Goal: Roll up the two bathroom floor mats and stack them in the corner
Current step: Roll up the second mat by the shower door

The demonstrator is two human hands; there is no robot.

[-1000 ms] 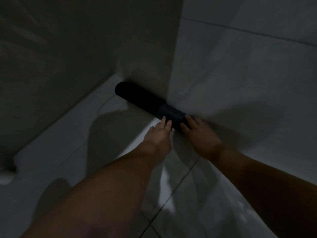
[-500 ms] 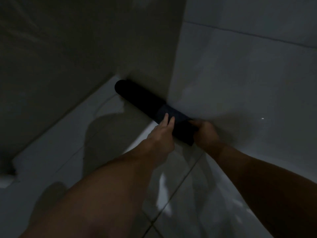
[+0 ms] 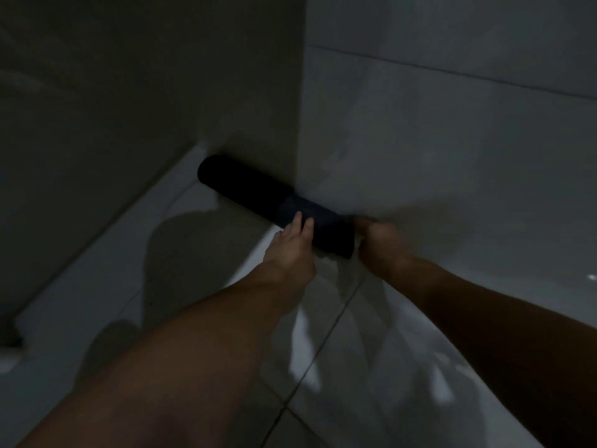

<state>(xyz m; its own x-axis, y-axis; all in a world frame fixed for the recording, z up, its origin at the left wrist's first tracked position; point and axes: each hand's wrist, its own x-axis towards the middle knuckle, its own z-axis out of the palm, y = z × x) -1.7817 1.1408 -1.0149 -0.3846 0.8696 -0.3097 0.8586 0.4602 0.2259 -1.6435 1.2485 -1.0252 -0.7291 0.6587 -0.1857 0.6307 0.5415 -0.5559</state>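
A black rolled mat (image 3: 239,182) lies on the floor along the foot of the dark wall, close to the corner. In line with it, nearer me, is a dark blue rolled mat (image 3: 326,227); whether it overlaps the black one I cannot tell in the dim light. My left hand (image 3: 290,250) rests on the blue roll with its fingers stretched flat on the near side. My right hand (image 3: 378,240) is curled around the roll's right end, beside the white wall.
A dark wall (image 3: 129,92) stands at left and a white tiled wall (image 3: 452,140) at right; they meet just above the rolls. The pale tiled floor (image 3: 323,367) has a grout line running toward me. A dark fitting (image 3: 9,337) sits at the far left edge.
My right hand has slid from the top of the blue roll to its right end and curled around it. My left hand's fingers have crept further onto the roll.
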